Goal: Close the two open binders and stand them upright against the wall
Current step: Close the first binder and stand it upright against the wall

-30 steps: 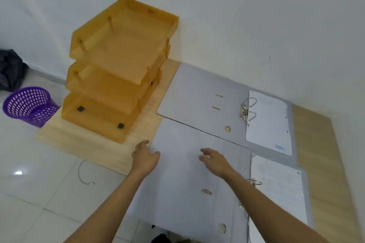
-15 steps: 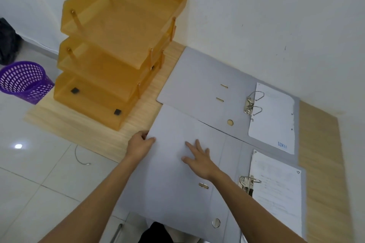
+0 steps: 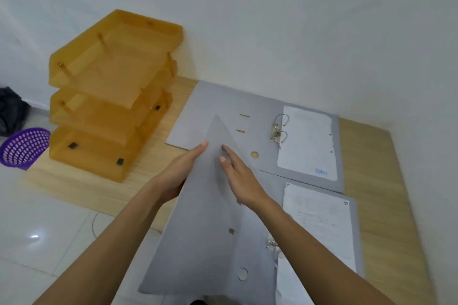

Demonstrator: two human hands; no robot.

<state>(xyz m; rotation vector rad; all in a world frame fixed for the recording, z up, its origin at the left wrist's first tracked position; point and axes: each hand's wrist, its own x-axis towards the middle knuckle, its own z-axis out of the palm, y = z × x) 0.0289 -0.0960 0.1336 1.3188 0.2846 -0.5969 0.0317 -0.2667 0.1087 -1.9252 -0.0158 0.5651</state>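
Two grey lever-arch binders lie on a wooden board by the white wall. The far binder (image 3: 223, 109) is flat and open, with white paper on its metal rings (image 3: 278, 130). The near binder (image 3: 205, 225) has its left cover raised at a steep angle, while its right half with paper (image 3: 319, 220) stays flat. My left hand (image 3: 179, 172) grips the raised cover's left edge from beneath. My right hand (image 3: 239, 176) rests flat on the cover's inner face, fingers spread.
An orange three-tier paper tray (image 3: 111, 91) stands on the board's left part. A purple basket (image 3: 23, 147) and a dark bag (image 3: 11, 110) sit on the white tiled floor at the left. A thin wire loop (image 3: 95, 224) lies on the tiles.
The near binder's left cover has swung up from flat. My left hand went under its edge and lifted it; my right hand stayed on the cover.
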